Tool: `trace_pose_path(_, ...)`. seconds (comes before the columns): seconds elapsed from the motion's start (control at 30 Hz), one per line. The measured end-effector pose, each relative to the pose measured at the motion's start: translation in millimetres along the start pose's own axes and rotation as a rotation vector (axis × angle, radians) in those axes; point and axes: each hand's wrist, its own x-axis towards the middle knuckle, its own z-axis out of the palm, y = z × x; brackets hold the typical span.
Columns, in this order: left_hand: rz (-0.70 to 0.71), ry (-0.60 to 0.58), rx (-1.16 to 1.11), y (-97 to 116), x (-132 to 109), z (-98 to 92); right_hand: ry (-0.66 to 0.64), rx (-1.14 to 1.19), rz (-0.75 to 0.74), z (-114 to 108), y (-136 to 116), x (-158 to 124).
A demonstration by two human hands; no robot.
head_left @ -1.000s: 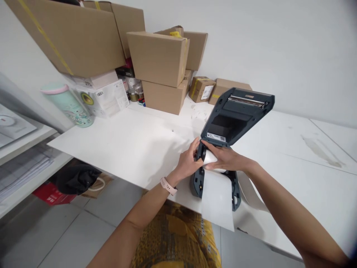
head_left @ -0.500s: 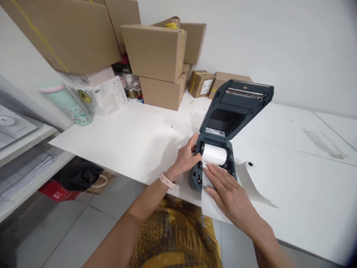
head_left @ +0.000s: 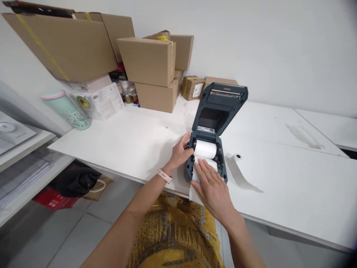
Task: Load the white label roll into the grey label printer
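A dark grey label printer [head_left: 201, 114] stands at the table's front edge with its lid raised. Inside it lies a white paper roll [head_left: 205, 149], and the paper's loose end [head_left: 194, 194] runs forward over the front and hangs past the table edge. My left hand [head_left: 179, 152] grips the printer's left side, thumb on the rim by the roll; its fingertips are partly hidden. My right hand [head_left: 214, 185] lies flat on the paper in front of the roll, fingers stretched out. Just right of the printer, a small paper roll [head_left: 233, 162] rests with its strip unrolled.
Cardboard boxes [head_left: 145, 63] are stacked at the back left, with a small taped box [head_left: 192, 88] beside them. A mint tumbler [head_left: 68, 109] stands at the table's left end. Shelves [head_left: 25, 149] flank the white table [head_left: 279, 178] on the left.
My right hand has pressed the paper further down into the printer's front, and less of it hangs out. The left hand keeps its hold. The view has shifted somewhat.
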Motion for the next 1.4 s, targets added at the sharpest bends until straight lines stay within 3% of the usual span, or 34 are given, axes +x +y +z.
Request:
trace_pose_path(0.23, -0.014, 0.005, -0.048, 5.7, -1.7, 2.6, 0.076, -0.004, 0.019, -1.6, -10.4, -3.9)
trace_pose_path(0.43, -0.013, -0.04, 0.087, 10.2, 3.1, -6.0, 0.196, -0.003, 0.049, 7.9, -28.0, -31.8)
trace_pose_path(0.5, 0.043, 0.022, 0.152, 21.6, 24.2, -12.9, 0.261, -0.031, 0.049, 13.9, -32.5, -41.7)
trace_pose_path(0.6, 0.138, 0.089, 0.088, 55.2, 81.9, -19.6, 0.319, -0.011, 0.038, 19.3, -34.4, -48.9)
trace_pose_path(0.7, 0.065, 0.074, -0.041, 94.4, 148.5, -13.8, 0.339, 0.03, 0.024, 18.5, -32.2, -48.5)
trace_pose_path(0.77, 0.017, -0.021, -0.097, 114.0, 177.9, -3.4, 0.346, 0.046, 0.02, 16.5, -30.4, -47.1)
trace_pose_path(0.83, 0.064, -0.148, -0.126, 125.8, 185.1, 8.8, 0.354, 0.055, 0.022, 15.2, -29.2, -46.2)
trace_pose_path(0.93, 0.25, -0.147, -0.105, 131.2, 155.2, 22.0, 0.362, 0.064, 0.018, 16.3, -28.3, -46.3)
trace_pose_path(1.07, 0.503, -0.115, 0.054, 124.6, 82.0, 19.3, 0.382, 0.104, 0.009, 21.7, -24.6, -48.5)
trace_pose_path(1.23, 0.664, -0.233, 0.218, 104.3, 10.7, 0.4, 0.386, 0.115, -0.056, 24.6, -14.2, -53.3)
trace_pose_path(1.4, 0.762, -0.271, 0.406, 73.5, -32.7, -8.9, 0.394, 0.153, -0.103, 22.9, -12.3, -63.4)
